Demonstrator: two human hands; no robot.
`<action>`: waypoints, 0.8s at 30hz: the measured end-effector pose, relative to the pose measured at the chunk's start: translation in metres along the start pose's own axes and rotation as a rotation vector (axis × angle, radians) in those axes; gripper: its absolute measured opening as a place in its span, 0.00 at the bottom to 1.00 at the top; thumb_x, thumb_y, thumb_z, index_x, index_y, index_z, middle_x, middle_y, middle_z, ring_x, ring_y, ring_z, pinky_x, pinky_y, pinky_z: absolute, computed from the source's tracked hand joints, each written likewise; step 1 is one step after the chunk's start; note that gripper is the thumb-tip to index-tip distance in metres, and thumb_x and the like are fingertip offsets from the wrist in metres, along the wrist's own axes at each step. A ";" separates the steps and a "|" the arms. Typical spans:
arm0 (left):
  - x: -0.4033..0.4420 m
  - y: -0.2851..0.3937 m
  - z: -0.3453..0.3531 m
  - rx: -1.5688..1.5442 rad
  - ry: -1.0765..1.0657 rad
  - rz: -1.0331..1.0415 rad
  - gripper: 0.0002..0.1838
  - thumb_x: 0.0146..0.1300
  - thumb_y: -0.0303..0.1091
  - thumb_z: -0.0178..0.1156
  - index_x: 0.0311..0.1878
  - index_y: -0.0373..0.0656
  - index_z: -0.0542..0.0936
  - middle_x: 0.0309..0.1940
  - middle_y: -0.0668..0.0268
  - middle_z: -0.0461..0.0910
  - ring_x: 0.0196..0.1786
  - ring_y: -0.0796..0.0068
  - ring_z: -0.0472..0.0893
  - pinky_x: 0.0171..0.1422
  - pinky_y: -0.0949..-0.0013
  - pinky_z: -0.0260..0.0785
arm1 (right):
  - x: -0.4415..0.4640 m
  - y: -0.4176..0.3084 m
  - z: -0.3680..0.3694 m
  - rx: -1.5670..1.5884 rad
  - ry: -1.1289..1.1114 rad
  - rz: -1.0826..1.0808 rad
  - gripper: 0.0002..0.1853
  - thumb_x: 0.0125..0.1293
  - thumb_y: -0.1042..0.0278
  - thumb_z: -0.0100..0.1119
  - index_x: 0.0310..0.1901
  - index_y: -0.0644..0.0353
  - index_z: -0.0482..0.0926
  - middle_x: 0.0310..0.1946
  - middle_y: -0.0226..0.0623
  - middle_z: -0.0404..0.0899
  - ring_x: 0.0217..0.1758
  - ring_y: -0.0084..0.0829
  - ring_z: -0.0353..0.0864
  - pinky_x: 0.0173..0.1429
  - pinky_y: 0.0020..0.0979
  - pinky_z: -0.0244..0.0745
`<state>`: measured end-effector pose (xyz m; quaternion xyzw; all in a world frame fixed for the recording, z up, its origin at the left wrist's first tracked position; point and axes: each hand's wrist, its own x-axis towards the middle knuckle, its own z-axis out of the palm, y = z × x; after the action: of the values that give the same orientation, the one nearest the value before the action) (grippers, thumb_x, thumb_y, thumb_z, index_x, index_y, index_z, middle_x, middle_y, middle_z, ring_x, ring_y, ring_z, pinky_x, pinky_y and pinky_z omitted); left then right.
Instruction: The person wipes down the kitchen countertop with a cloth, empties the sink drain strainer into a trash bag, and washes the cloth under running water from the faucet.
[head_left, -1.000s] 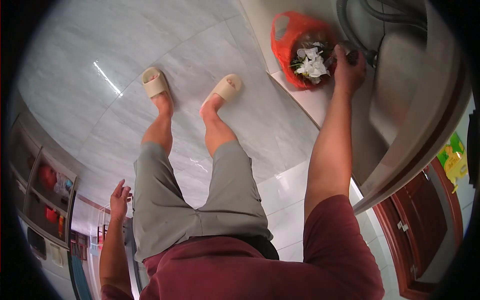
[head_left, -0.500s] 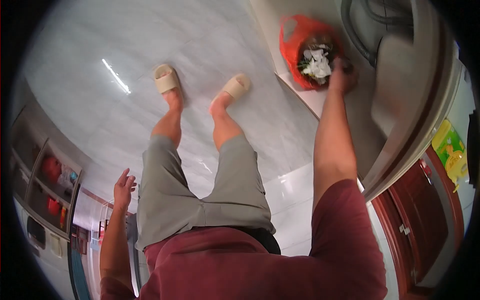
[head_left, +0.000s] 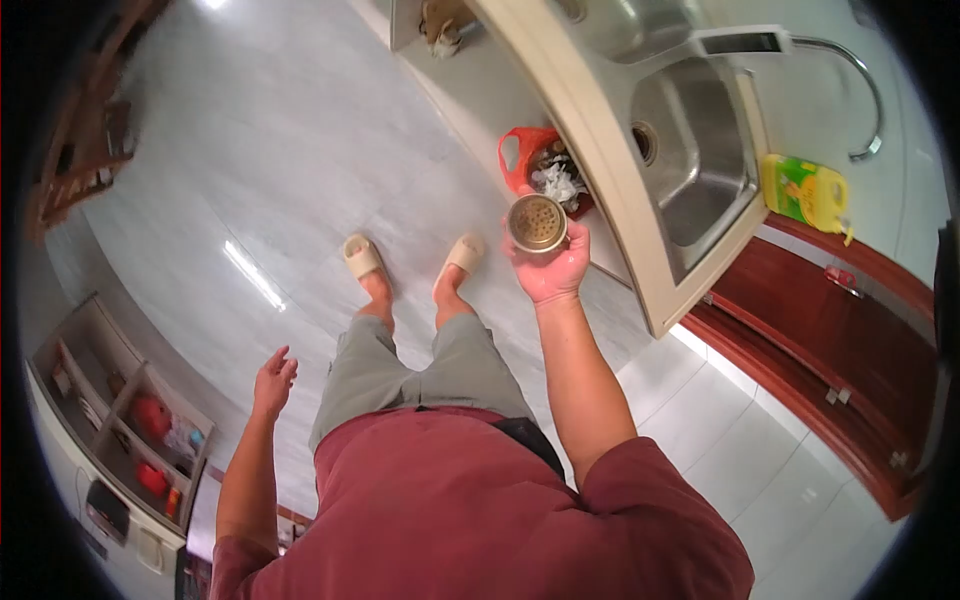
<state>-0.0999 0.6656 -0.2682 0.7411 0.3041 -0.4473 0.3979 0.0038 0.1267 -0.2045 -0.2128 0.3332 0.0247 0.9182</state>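
Sink strainer basket sits in the right grip, which curls round it, red plastic bag just beyond, yellow bottle well rightward, label unreadable, left grip loosely spread.

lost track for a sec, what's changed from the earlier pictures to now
The right hand has drawn back from the red bag toward the body, holding a round metal container. The bag stays put; the left hand stays empty at the side.

Bare right hand out front, palm up, gripping.
Bare left hand out at side, loosely curled; right-hand grip partly hidden, exact wrap unclear.
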 end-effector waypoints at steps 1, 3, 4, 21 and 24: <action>0.009 0.016 -0.012 0.023 0.007 0.057 0.31 0.73 0.44 0.62 0.75 0.40 0.72 0.49 0.63 0.84 0.45 0.73 0.82 0.51 0.67 0.76 | -0.011 -0.006 0.017 -0.035 -0.033 -0.023 0.36 0.63 0.49 0.50 0.69 0.64 0.74 0.53 0.38 0.84 0.51 0.40 0.81 0.44 0.38 0.73; 0.020 0.055 -0.033 0.041 0.051 0.121 0.31 0.73 0.44 0.63 0.74 0.39 0.73 0.49 0.62 0.85 0.45 0.72 0.83 0.52 0.66 0.77 | -0.032 -0.018 0.044 -0.110 -0.092 -0.073 0.36 0.63 0.50 0.49 0.69 0.65 0.74 0.55 0.38 0.84 0.53 0.40 0.83 0.44 0.38 0.75; 0.025 0.080 -0.039 0.036 0.088 0.132 0.31 0.72 0.44 0.63 0.74 0.39 0.73 0.49 0.62 0.85 0.46 0.71 0.84 0.52 0.66 0.77 | -0.043 -0.024 0.062 -0.179 -0.010 -0.126 0.37 0.63 0.51 0.48 0.69 0.66 0.74 0.59 0.38 0.84 0.57 0.37 0.84 0.47 0.39 0.77; -0.198 0.533 0.223 0.269 -0.444 1.774 0.56 0.52 0.25 0.79 0.82 0.50 0.57 0.75 0.59 0.70 0.73 0.59 0.74 0.72 0.54 0.72 | -0.089 -0.161 0.142 -0.271 0.063 -0.404 0.33 0.82 0.37 0.39 0.57 0.62 0.80 0.40 0.39 0.88 0.36 0.28 0.87 0.32 0.30 0.78; -0.212 0.575 0.250 0.331 -0.506 1.700 0.57 0.52 0.27 0.80 0.82 0.49 0.56 0.76 0.57 0.68 0.73 0.58 0.74 0.73 0.54 0.71 | -0.100 -0.208 0.132 -0.439 -0.079 -0.424 0.33 0.82 0.37 0.37 0.54 0.61 0.81 0.34 0.35 0.86 0.27 0.24 0.83 0.26 0.28 0.75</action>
<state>0.1701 0.1434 0.0358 0.6431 -0.5111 -0.1901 0.5376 0.0449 0.0014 0.0265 -0.4699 0.2320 -0.0878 0.8472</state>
